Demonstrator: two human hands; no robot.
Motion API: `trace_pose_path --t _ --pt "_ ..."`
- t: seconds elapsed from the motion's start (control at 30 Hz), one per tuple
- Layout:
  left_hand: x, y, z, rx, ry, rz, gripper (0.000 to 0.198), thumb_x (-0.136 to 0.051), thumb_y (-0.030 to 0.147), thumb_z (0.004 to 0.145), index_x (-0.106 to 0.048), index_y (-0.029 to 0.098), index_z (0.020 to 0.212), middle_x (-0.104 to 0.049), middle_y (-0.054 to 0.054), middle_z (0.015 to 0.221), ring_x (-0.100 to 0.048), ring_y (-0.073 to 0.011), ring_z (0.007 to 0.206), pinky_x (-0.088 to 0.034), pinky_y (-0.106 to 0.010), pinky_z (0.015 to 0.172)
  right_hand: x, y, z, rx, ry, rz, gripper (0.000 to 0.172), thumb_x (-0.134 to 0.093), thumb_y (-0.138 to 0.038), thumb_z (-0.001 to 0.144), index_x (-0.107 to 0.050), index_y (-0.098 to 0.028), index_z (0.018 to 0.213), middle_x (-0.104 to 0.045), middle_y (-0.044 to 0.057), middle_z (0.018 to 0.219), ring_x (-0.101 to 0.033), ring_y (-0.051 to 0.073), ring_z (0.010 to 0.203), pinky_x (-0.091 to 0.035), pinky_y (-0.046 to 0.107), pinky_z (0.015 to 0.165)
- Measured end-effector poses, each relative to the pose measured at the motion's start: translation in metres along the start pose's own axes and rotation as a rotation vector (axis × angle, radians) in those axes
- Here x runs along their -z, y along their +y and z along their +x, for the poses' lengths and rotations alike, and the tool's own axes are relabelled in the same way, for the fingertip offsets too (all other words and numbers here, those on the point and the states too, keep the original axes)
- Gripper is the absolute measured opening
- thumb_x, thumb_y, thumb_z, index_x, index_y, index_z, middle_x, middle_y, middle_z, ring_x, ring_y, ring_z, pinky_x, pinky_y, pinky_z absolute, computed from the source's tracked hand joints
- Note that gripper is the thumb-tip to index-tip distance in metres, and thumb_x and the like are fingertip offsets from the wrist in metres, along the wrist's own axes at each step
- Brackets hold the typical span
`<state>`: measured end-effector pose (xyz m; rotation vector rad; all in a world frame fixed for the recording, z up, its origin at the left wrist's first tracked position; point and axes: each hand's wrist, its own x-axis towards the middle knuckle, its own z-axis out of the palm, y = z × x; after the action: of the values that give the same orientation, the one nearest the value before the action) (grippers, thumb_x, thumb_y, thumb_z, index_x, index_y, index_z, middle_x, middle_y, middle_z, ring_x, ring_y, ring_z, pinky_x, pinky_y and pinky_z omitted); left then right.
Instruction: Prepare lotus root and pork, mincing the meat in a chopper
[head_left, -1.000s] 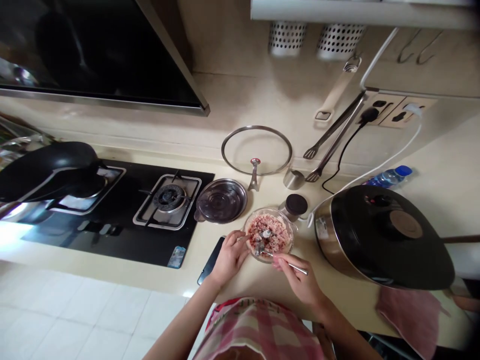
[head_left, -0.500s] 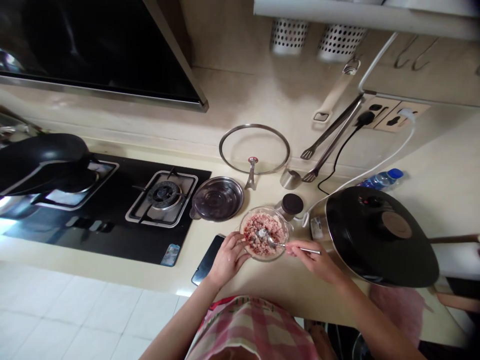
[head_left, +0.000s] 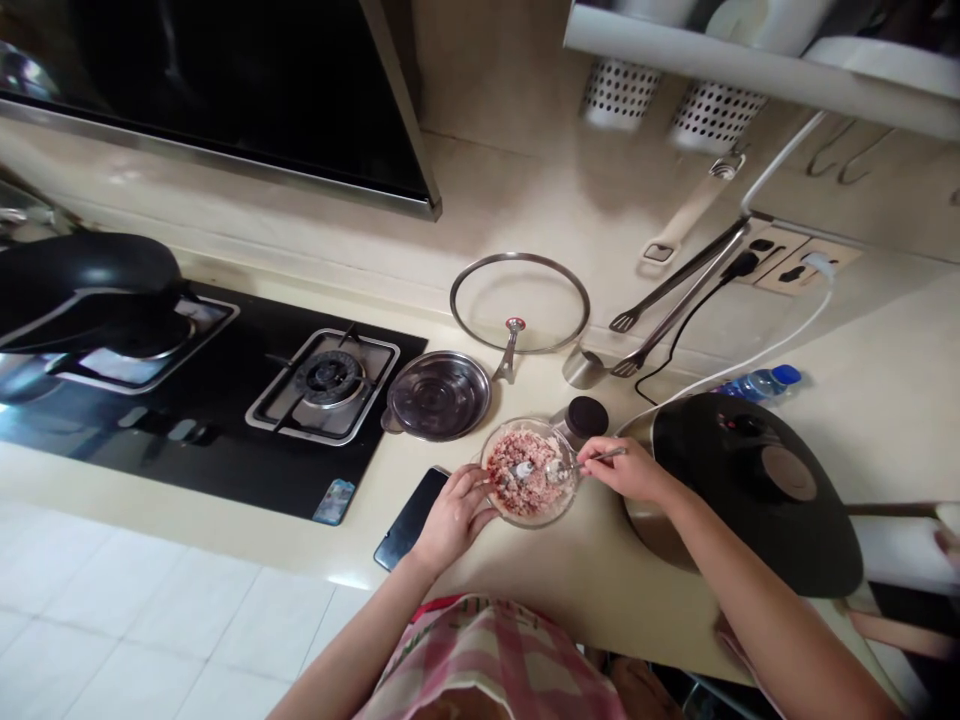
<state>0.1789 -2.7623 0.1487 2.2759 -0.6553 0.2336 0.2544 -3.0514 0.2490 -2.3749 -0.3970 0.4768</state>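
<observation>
A clear glass bowl (head_left: 526, 521) stands on the counter with pinkish minced meat (head_left: 517, 447) inside and a small white piece (head_left: 524, 469) in its middle. My left hand (head_left: 455, 508) grips the bowl's left side, fingers at the rim and thumb below. In my right hand (head_left: 621, 466) is a metal spoon (head_left: 557, 470), pinched by its handle. The spoon's head rests in the meat at the right side of the bowl, with some meat on it. Right behind the bowl is a jar with a dark lid (head_left: 587, 417).
A phone (head_left: 412, 518) lies left of the bowl, a round metal lid (head_left: 439, 396) behind it. A glass pan lid (head_left: 517, 258) and tongs (head_left: 679, 290) lean on the wall. The stove (head_left: 225, 430) is at left, a large black-lidded cooker (head_left: 750, 490) at right.
My right hand and the spoon have moved right and slightly up, from the middle of the bowl to its right side. My left hand stays on the bowl. The camera view has tilted.
</observation>
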Motion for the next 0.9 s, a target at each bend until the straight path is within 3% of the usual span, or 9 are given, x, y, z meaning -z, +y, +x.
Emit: trace_pose_path --t 0.13,0.27,0.37,0.53,0.73,0.9 --pt "-0.001 -0.001 0.0 -0.014 0.016 -0.014 0.031 -0.056 0.031 0.086 -0.059 0.02 0.114 -0.059 -0.011 0.112 -0.049 -0.0263 0.115 -0.046 -0.046 0.097 -0.003 -0.023 0.007 0.183 0.008 -0.177 0.019 -0.047 -0.016 0.084 -0.065 -0.02 0.086 -0.071 0.002 0.084 -0.064 0.015 0.075 -0.049 0.025 0.069" --pt "-0.004 -0.003 -0.001 -0.016 0.025 -0.019 0.032 -0.056 0.032 0.086 -0.059 0.02 0.115 -0.058 -0.011 0.113 -0.048 -0.0262 0.115 -0.045 -0.047 0.097 -0.027 -0.037 0.002 0.385 -0.071 -0.607 0.026 -0.042 -0.001 0.082 -0.062 -0.015 0.089 -0.066 0.008 0.092 -0.062 0.016 0.081 -0.049 0.026 0.07" --pt "-0.005 -0.004 -0.001 -0.021 0.042 -0.028 0.031 -0.056 0.033 0.086 -0.06 0.02 0.114 -0.059 -0.011 0.111 -0.05 -0.026 0.113 -0.046 -0.047 0.097 -0.048 -0.036 -0.013 0.405 -0.119 -0.832 0.026 -0.039 0.001 0.082 -0.061 -0.013 0.087 -0.064 0.011 0.093 -0.063 0.018 0.078 -0.05 0.028 0.066" --pt "-0.005 -0.005 -0.001 -0.023 0.068 -0.041 0.031 -0.055 0.034 0.086 -0.061 0.02 0.112 -0.06 -0.011 0.109 -0.051 -0.0259 0.112 -0.047 -0.047 0.096 -0.052 -0.032 -0.033 0.393 -0.168 -0.736 0.035 -0.044 0.002 0.075 -0.06 -0.018 0.099 -0.064 0.007 0.1 -0.064 0.015 0.083 -0.051 0.025 0.073" --pt "-0.007 -0.006 -0.002 -0.023 0.083 -0.033 0.031 -0.057 0.036 0.084 -0.063 0.019 0.109 -0.061 -0.01 0.108 -0.051 -0.0257 0.112 -0.047 -0.045 0.096 -0.045 -0.033 -0.031 0.332 -0.116 -0.623 0.043 -0.045 0.004 0.07 -0.062 -0.02 0.102 -0.064 0.007 0.108 -0.064 0.017 0.095 -0.052 0.027 0.081" --pt "-0.007 -0.007 -0.002 -0.034 0.078 -0.024 0.03 -0.056 0.036 0.085 -0.062 0.02 0.109 -0.06 -0.01 0.109 -0.051 -0.0256 0.112 -0.047 -0.046 0.096 -0.045 -0.028 -0.02 0.425 -0.042 -0.659 0.039 -0.043 0.002 0.077 -0.06 -0.018 0.106 -0.061 0.01 0.118 -0.06 0.019 0.107 -0.052 0.03 0.086"
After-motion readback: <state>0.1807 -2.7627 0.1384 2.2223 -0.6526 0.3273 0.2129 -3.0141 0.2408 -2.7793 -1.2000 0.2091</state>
